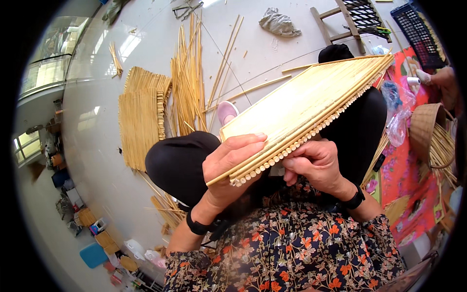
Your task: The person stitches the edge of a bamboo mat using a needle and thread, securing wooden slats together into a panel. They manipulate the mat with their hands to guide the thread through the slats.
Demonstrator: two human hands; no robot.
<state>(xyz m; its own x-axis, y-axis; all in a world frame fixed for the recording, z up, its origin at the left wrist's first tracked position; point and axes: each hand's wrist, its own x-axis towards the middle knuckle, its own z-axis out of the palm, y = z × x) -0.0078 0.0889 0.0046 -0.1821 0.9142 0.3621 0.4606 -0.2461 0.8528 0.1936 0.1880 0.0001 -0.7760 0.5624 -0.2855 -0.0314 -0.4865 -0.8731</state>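
A panel of pale reed stalks, bound side by side, lies tilted across my lap with its row of round cut ends facing me. My left hand grips its near left corner, fingers flat over the top and the thumb hidden beneath. One stalk along the near edge sticks out past that corner. Below the row of cut ends, my right hand is closed, thumb and fingers pinched together next to the panel's underside. Whatever lies between those fingertips is too small or hidden to make out.
Stacked reed panels lie on the floor at left, beside loose reed stalks. To the right are a red floral cloth, a woven basket with stalks, and a dark plastic crate. A wooden stool stands ahead.
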